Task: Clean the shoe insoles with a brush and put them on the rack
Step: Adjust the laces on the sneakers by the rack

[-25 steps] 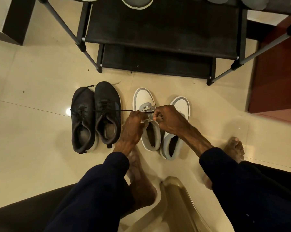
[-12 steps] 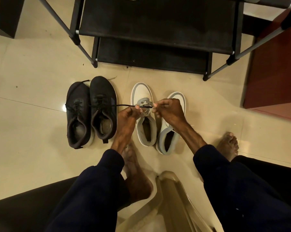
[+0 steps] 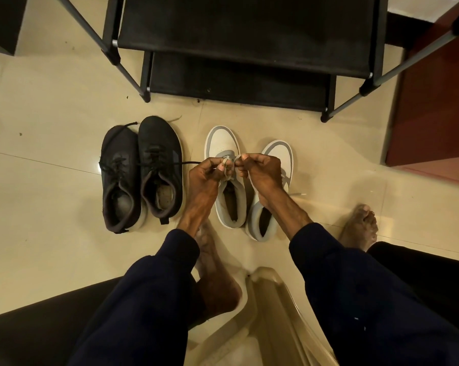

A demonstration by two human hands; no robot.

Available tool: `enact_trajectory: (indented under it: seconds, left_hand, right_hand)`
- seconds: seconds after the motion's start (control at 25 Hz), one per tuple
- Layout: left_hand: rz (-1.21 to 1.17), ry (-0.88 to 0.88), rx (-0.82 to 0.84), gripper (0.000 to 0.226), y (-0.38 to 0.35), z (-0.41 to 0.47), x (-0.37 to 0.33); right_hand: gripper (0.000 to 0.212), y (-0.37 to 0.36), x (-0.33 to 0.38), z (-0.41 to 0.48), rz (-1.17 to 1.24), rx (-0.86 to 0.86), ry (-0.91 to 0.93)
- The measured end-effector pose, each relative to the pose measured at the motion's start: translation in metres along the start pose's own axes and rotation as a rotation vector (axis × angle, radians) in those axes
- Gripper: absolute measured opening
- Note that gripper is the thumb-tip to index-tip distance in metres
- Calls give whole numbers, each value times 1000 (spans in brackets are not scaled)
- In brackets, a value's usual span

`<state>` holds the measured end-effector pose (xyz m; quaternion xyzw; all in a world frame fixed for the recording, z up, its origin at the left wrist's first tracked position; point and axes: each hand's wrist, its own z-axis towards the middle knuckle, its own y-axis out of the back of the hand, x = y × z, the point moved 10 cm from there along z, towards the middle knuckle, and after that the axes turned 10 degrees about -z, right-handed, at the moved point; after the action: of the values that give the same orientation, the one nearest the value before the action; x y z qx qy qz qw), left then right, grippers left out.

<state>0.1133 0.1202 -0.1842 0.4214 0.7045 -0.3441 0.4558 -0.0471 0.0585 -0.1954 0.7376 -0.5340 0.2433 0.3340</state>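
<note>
Both hands work at the laces of the left white shoe, which stands on the tiled floor in the middle of the scene, toe pointing far. The left hand pinches a loop of pale lace between thumb and curled fingers. The right hand pinches the same lace just to the right of it, its fingers curled tight. Since half a second ago the two hands have drawn closer, and their fingertips now nearly meet over the shoe's tongue.

The right white shoe stands just beside its partner, partly under the right wrist, with a lace tip lying on the floor to its right. The openings of both white shoes are dark, so whether insoles lie inside cannot be told.

To the left the pair of black shoes stands side by side where it stood before, and a black lace stretches from it rightward to the left hand's fingers. The black rack stands at the far side, its lower shelves bare fabric. The upper shelf seen a second ago is out of view now. A pale plastic seat sits near, between the person's bare feet
</note>
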Motion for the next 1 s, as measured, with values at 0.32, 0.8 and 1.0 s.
enact_trajectory:
  seconds: [0.32, 0.8, 1.0]
  left_hand:
    - [-165, 111, -129, 19, 14, 1, 17]
    - [91, -11, 64, 18, -8, 8, -8]
    - [55, 32, 17, 21, 4, 12, 2]
  right_hand:
    - [29, -17, 4, 1, 99, 36, -85]
    - [15, -11, 9, 5, -36, 28, 15]
    - [13, -12, 5, 7, -36, 9, -29]
